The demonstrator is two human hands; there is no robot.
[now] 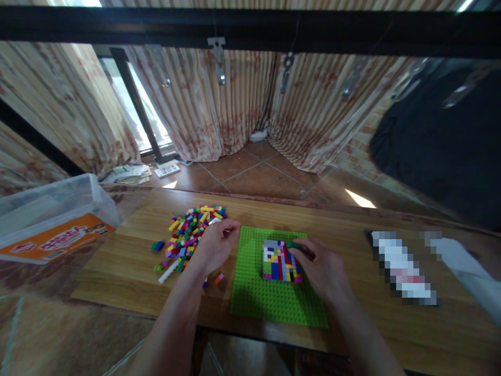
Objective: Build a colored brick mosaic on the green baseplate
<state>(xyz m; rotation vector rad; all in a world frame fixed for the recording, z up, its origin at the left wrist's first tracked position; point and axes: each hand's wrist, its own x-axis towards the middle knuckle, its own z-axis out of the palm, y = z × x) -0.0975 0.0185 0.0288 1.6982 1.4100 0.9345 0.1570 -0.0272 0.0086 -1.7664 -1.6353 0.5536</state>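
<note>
A bright green baseplate (254,292) lies on the wooden table (352,224). A patch of small coloured bricks (278,261) is built on its upper middle. My right hand (319,266) rests at the patch's right edge and pinches a green brick (293,244) at the patch's top right corner. My left hand (216,244) sits just left of the baseplate, fingers curled over the edge of a loose pile of coloured bricks (188,232); whether it holds one is hidden.
A clear plastic box with an orange label (50,219) stands at the table's left end. Stray bricks (158,245) lie left of the pile. Blurred white items (403,269) lie at the right. Curtains and tiled floor lie beyond.
</note>
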